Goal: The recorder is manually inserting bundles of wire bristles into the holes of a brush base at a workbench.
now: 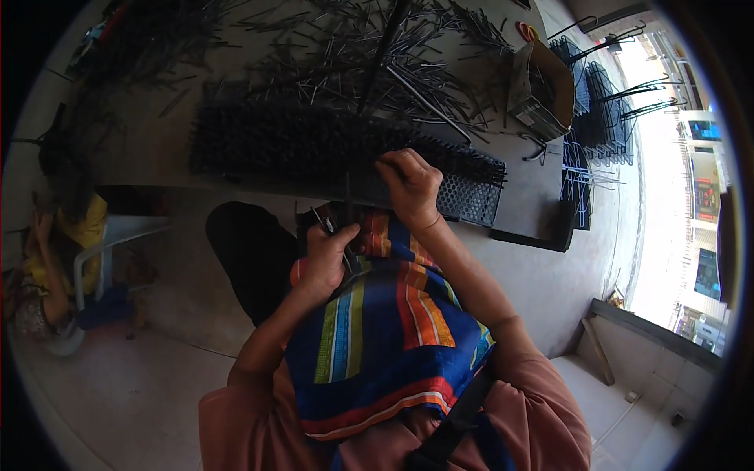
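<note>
At my lap, my left hand is closed around a small bunch of thin dark rods, some with a shiny edge. My right hand is pinched together just over the near edge of a long black perforated metal rack. Anything between its fingertips is too small to make out. Short dark pieces stand densely packed along the rack's left and middle. Bare holes show at its right end.
Loose dark strips lie heaped across the table. An open cardboard box, scissors with bright handles and stacked wire racks are at the right. A person in yellow sits by a white chair at the left.
</note>
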{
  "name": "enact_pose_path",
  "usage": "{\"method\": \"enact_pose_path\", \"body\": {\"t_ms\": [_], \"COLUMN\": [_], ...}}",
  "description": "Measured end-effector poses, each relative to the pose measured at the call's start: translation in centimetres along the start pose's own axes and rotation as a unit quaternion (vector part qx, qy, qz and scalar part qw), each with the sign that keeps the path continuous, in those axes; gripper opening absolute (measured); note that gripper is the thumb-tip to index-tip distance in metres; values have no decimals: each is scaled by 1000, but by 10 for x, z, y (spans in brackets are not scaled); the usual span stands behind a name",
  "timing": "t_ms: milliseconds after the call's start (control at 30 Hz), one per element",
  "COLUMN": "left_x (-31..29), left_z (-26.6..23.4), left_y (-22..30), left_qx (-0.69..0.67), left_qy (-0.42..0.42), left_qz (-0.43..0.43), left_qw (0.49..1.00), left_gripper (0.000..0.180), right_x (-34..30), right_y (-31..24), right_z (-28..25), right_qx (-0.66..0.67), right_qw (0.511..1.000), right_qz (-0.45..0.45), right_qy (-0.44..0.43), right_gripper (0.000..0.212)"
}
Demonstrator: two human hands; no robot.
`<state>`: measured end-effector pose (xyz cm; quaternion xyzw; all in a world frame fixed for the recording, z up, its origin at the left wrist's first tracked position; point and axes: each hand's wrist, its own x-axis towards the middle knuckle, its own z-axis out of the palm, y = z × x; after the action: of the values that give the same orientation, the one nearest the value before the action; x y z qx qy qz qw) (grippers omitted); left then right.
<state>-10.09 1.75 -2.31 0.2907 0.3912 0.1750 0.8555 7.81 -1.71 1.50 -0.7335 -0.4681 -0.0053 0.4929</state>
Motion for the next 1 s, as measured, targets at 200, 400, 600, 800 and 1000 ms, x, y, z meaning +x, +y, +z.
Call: {"method": "enact_pose_path", "body": {"t_ms": [200,400,600,800,1000], "left_x": [5,1,-2,7,14], "left_z": [-1,8,14,13,17], "left_y": [-6,2,11,9,1], "left_qx": [-11,-11,11,13,-65], "left_qy": [-5,-12,-71,-30,12], "left_qz": [10,15,20,-33,-60], "left_qw": [1000,1000,997,999,996], "left_gripper": [19,18,21,23,22], "right_x": [7,-1,-13,-10,-5], "right_y": [-1,-5,-6,-4,6], "right_z": [3,1,-2,-7,1], "right_qx": [-28,-150,163,236,40], "right_qw": [999,980,949,935,996], "right_qz": [-11,-58,226,263,72], "right_qy": [-15,-118,-149,-17,37], "right_gripper": [12,15,14,8,10]}}
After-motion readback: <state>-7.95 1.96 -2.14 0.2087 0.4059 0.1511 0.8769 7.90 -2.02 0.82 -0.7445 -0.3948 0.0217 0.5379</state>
